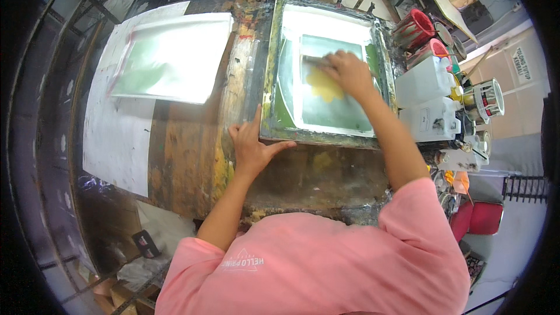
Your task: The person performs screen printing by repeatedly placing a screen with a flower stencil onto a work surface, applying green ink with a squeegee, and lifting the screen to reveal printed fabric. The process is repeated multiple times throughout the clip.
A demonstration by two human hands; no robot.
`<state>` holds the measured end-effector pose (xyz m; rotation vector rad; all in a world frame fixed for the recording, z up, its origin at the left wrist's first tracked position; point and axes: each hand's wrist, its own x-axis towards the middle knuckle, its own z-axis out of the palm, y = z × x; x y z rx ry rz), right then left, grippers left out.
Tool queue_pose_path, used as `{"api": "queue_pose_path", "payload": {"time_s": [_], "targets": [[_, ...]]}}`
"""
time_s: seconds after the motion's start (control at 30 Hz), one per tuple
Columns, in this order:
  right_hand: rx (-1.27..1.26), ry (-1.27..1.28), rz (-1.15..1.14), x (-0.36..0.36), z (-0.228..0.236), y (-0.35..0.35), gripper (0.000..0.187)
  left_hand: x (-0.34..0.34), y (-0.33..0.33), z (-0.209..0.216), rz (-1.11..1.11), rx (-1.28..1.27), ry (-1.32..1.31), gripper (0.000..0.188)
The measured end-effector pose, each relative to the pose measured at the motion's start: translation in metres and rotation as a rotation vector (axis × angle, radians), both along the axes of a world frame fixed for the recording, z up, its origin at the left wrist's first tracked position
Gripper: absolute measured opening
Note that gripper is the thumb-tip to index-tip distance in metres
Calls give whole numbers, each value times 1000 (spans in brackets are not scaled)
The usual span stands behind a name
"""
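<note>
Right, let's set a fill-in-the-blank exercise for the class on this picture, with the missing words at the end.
1. With its thumb along the near edge and a finger along the left edge, the left hand is at the frame's near-left ____.
2. Below the right hand's bar-like tool is a ____ patch.
3. White jugs stand to the ____ of the frame.
4. The person's shirt is mostly ____.

Missing words: corner; yellow; right; pink.

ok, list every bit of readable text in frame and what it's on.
Wording not transcribed, locations only:
Pink T-shirt: white lettering with a triangular outline, legible.
White sign at far right: dark capitals in two lines, legible.
Nearer white jerrycan: small dark mark, too small to read.
Metal can: dark markings, too blurred.
Black flat object, lower left: print too small.
</note>
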<state>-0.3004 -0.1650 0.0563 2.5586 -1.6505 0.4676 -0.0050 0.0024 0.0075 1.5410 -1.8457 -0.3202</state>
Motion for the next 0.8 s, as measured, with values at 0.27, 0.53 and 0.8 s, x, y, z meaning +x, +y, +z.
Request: {"api": "queue_pose_path", "payload": {"time_s": [0.27, 0.53, 0.8], "targets": [[140, 59, -25, 28, 56, 167, 39, -4, 5, 9, 22, 94, 47, 114], [-459, -11, -50, 30, 150, 122, 32, -40, -26, 83, -68, -75, 893, 106], [-475, -84, -85, 25, 221, 55, 43, -34, -10, 36, 42, 158, -462, 103]]}}
